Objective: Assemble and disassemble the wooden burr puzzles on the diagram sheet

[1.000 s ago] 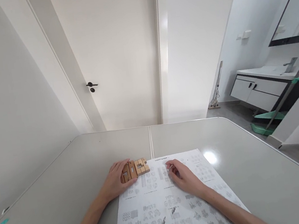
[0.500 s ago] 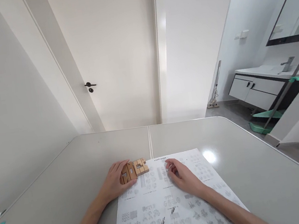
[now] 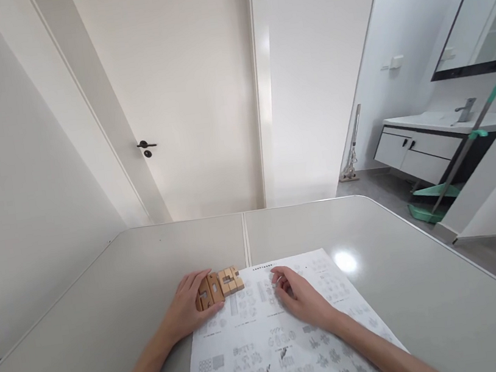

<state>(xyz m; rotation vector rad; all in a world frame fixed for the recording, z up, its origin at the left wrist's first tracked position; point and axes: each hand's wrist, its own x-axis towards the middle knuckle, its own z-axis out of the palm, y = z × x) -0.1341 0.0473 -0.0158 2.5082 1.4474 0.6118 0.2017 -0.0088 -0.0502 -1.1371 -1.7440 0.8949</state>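
Observation:
Light brown wooden puzzle pieces [image 3: 210,291] lie in a row on the far left corner of a printed sheet [image 3: 237,369]. My left hand [image 3: 186,305] is closed around the left end of the row, fingers along the far side and thumb along the near side. At the right end, a block of small wooden cubes [image 3: 230,280] with a gap in it touches the flat slotted pieces. My right hand [image 3: 303,298] rests on the sheet's upper middle, fingers loosely curled with a gap between thumb and index finger. Nothing shows in it.
The sheet, covered with small grey diagrams, lies on a pale table [image 3: 209,240] with a seam across its middle. Beyond the table stands a white door [image 3: 189,96]. At the right are a washbasin cabinet [image 3: 425,152], a mop [image 3: 353,146] and a green dustpan [image 3: 427,212].
The whole view has shifted slightly left. My left hand stays on the wooden pieces, and my right hand keeps nearly the same curled pose on the sheet.

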